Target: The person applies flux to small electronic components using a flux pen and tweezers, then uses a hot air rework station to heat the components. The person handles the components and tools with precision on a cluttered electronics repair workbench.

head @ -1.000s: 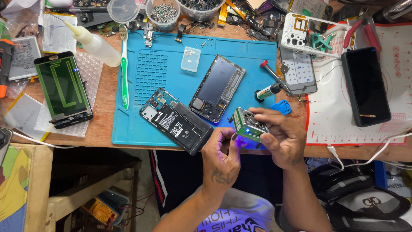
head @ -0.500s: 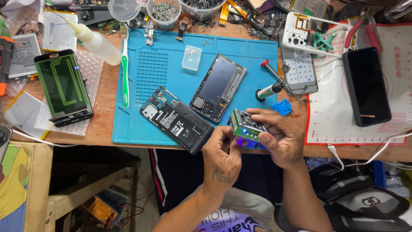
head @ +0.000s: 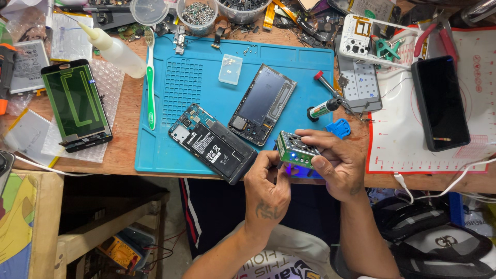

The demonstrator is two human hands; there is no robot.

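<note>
My right hand (head: 335, 161) grips a small green boxy device (head: 298, 149) with a vented top and a blue glow underneath, held at the front edge of the blue work mat (head: 181, 88). My left hand (head: 268, 186) is at the device's left side, fingertips pinched against it. Just left of my hands lies an opened phone (head: 213, 143) with its battery and board showing. Further back on the mat lies a phone frame (head: 263, 104) with a dark panel.
A green-backed screen panel (head: 76, 105), white squeeze bottle (head: 114, 45) and green toothbrush (head: 151, 82) lie left. A black phone (head: 439, 102), pliers (head: 436, 32) and a screwdriver (head: 327, 88) sit right. Tubs of screws and parts (head: 197, 12) line the back. A cable (head: 439, 191) hangs at the front.
The left hand has moved up from below the device and now pinches its left side. The device has tilted slightly in the right hand.
</note>
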